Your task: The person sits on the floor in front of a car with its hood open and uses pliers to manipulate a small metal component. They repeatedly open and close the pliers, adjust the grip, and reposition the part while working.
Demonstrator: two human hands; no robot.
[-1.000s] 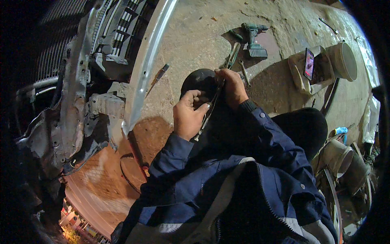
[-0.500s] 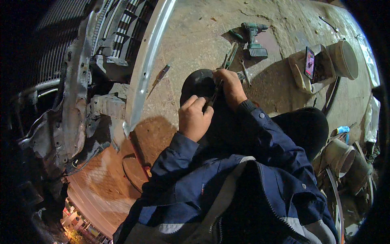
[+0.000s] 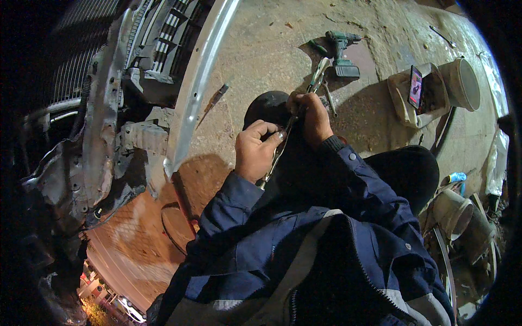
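My right hand [image 3: 314, 118] is closed around a long, slim metal tool [image 3: 315, 79] above my dark-clad knee. Its upper part, two narrow pale arms like pliers handles, points away from me past the fingers. Below that hand a thin rod-like metal piece [image 3: 278, 155] slants down to a shiny end beside my left wrist; the fingers hide how the two parts join. My left hand [image 3: 254, 150] is closed, with thumb and forefinger pinched together against the rod's middle. Whether a small part sits in that pinch cannot be made out.
A green cordless drill [image 3: 342, 54], a wrench [image 3: 330, 100] and a screwdriver [image 3: 216, 100] lie on the dusty floor. To the right, a phone [image 3: 415, 87] leans in a cut-open container [image 3: 399, 103] beside a bucket [image 3: 459, 84]. Dismantled car-front parts [image 3: 103, 125] stand at left.
My left hand has shifted slightly left and opened its grip into a thumb-and-finger pinch. The slanting rod now shows below it. The tool's upper arms have tilted to the right.
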